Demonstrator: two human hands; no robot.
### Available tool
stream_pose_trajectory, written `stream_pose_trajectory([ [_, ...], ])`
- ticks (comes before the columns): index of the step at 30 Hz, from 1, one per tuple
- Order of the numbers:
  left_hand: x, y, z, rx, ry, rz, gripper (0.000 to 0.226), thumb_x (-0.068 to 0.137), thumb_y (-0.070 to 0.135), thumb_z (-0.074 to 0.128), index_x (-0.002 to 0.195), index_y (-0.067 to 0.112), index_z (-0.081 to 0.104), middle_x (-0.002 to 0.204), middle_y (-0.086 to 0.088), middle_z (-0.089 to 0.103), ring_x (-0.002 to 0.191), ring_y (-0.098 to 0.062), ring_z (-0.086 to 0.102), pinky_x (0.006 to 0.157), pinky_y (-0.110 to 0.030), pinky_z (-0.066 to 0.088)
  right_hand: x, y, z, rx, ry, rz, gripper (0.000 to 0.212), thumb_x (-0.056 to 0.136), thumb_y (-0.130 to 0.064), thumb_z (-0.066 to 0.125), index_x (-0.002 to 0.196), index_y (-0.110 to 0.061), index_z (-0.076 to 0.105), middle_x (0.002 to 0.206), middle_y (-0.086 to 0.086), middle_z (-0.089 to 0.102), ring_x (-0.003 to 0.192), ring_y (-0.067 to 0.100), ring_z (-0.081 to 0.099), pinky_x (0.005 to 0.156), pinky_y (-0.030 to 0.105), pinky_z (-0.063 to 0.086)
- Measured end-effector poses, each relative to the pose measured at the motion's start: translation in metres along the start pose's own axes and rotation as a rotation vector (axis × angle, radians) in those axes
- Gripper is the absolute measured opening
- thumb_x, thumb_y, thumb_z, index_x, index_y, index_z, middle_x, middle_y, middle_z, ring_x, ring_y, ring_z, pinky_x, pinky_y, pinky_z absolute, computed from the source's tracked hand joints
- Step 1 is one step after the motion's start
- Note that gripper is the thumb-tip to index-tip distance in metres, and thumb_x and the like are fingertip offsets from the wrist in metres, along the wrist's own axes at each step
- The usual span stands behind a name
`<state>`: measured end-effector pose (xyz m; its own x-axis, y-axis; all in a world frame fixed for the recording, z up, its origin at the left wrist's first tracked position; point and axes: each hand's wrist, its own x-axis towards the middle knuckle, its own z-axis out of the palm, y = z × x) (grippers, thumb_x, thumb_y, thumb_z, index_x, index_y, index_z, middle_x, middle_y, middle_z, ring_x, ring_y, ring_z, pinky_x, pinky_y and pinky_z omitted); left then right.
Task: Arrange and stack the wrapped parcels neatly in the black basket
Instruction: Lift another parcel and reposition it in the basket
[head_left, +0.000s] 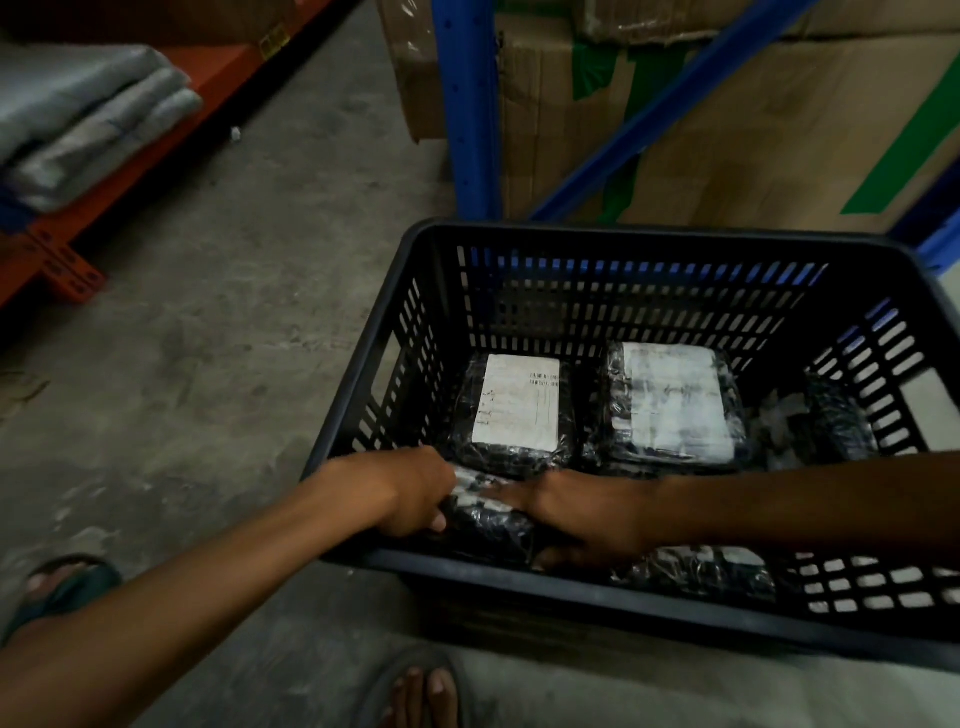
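We see cardboard boxes (727, 130) filling the upper right of the frame behind a blue rack (470, 109), and a concrete floor (234, 338) across the left and bottom. An orange shelf (156, 93) in the upper left carries folded grey bags (88, 114). The black basket (363, 374) takes up the centre and right, standing on the floor. Inside it, toward its far wall, two wrapped parcels lie flat side by side, labels up: the left parcel (514, 410) and the right parcel (675, 400), just beside each other. A darker parcel (836, 415) sits at the right edge of the basket, and another (701, 569) lies along the near wall. At lower centre both our hands hold a front parcel (488, 514) at the near left corner: the left hand (410, 493) has its fingers curled around its left end, the right hand (582, 514) lies on top with its fingers spread and pressed on the wrap.
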<state>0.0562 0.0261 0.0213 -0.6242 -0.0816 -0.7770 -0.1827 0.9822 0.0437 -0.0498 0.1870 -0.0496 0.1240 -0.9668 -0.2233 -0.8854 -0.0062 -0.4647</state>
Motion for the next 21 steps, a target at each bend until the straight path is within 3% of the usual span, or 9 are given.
stream_pose_trajectory([
  [3, -0.008, -0.022, -0.015, -0.188, 0.061, 0.080, 0.030, 0.101, 0.028, 0.051, 0.120, 0.009, 0.062, 0.117, -0.006, 0.063, 0.114, -0.022, 0.060, 0.080, -0.014, 0.048, -0.019, 0.004, -0.014, 0.342, 0.085, 0.030, 0.068, 0.089, -0.030, 0.072, 0.143, -0.013, 0.034, 0.094, 0.003, 0.071, 0.080, 0.004, 0.068, 0.073, 0.027, 0.059],
  [5, -0.012, -0.034, -0.024, -0.372, 0.123, 0.125, 0.031, 0.101, 0.035, 0.049, 0.108, 0.010, 0.066, 0.101, -0.002, 0.066, 0.100, -0.017, 0.064, 0.080, -0.022, 0.046, -0.038, 0.007, -0.020, 0.700, 0.121, 0.096, 0.063, 0.093, -0.025, 0.068, 0.142, -0.023, 0.028, 0.112, 0.008, 0.071, 0.100, 0.014, 0.071, 0.085, 0.036, 0.061],
  [7, -0.013, -0.039, -0.029, -0.681, 0.163, 0.166, 0.041, 0.098, 0.047, 0.048, 0.102, 0.014, 0.072, 0.099, 0.001, 0.076, 0.096, -0.015, 0.071, 0.085, -0.026, 0.049, -0.057, 0.008, -0.027, 1.148, 0.252, 0.184, 0.052, 0.095, -0.020, 0.065, 0.135, -0.031, 0.034, 0.129, 0.011, 0.068, 0.118, 0.025, 0.067, 0.095, 0.039, 0.057],
  [9, -0.007, -0.035, -0.032, -1.023, 0.265, 0.163, 0.050, 0.092, 0.059, 0.050, 0.097, 0.018, 0.078, 0.098, 0.001, 0.081, 0.096, -0.016, 0.075, 0.086, -0.028, 0.051, -0.067, 0.014, -0.033, 1.424, 0.485, 0.383, 0.035, 0.096, -0.022, 0.062, 0.125, -0.036, 0.047, 0.121, 0.009, 0.074, 0.111, 0.027, 0.071, 0.090, 0.039, 0.059],
  [11, 0.005, -0.025, -0.034, -1.435, 0.380, 0.078, 0.047, 0.088, 0.060, 0.056, 0.090, 0.020, 0.080, 0.097, -0.002, 0.081, 0.092, -0.020, 0.075, 0.086, -0.035, 0.053, -0.065, 0.021, -0.035, 1.571, 0.639, 0.590, 0.022, 0.098, -0.023, 0.059, 0.119, -0.026, 0.055, 0.103, 0.007, 0.079, 0.091, 0.026, 0.078, 0.074, 0.040, 0.063],
  [14, 0.020, -0.007, -0.030, -1.657, 0.378, 0.032, 0.039, 0.085, 0.051, 0.067, 0.102, 0.018, 0.078, 0.103, 0.001, 0.081, 0.096, -0.014, 0.073, 0.084, -0.029, 0.054, -0.054, 0.026, -0.038, 1.673, 0.671, 0.780, 0.009, 0.101, -0.023, 0.053, 0.107, -0.017, 0.057, 0.083, 0.009, 0.076, 0.066, 0.024, 0.076, 0.061, 0.038, 0.061],
  [17, 0.033, 0.000, -0.027, -1.571, 0.459, -0.078, 0.023, 0.084, 0.019, 0.076, 0.106, 0.010, 0.073, 0.102, -0.008, 0.080, 0.078, -0.014, 0.076, 0.053, -0.017, 0.058, -0.037, 0.032, -0.037, 1.564, 0.663, 0.898, 0.014, 0.104, -0.027, 0.048, 0.107, -0.017, 0.056, 0.072, 0.003, 0.075, 0.052, 0.016, 0.072, 0.049, 0.029, 0.057],
  [19, 0.048, -0.002, -0.032, -1.488, 0.550, -0.131, 0.037, 0.084, 0.011, 0.077, 0.119, 0.005, 0.067, 0.112, -0.010, 0.075, 0.087, -0.017, 0.073, 0.060, -0.020, 0.059, -0.024, 0.038, -0.042, 1.429, 0.703, 0.954, 0.020, 0.104, -0.031, 0.045, 0.109, -0.017, 0.057, 0.072, 0.002, 0.073, 0.049, 0.014, 0.069, 0.040, 0.022, 0.051],
  [21, 0.062, -0.006, -0.045, -1.406, 0.666, -0.159, 0.043, 0.085, 0.010, 0.075, 0.126, 0.002, 0.063, 0.119, -0.011, 0.071, 0.101, -0.023, 0.070, 0.083, -0.032, 0.061, -0.013, 0.046, -0.049, 1.332, 0.749, 0.955, 0.024, 0.103, -0.035, 0.048, 0.116, -0.016, 0.056, 0.087, 0.005, 0.072, 0.060, 0.018, 0.067, 0.040, 0.022, 0.050],
])
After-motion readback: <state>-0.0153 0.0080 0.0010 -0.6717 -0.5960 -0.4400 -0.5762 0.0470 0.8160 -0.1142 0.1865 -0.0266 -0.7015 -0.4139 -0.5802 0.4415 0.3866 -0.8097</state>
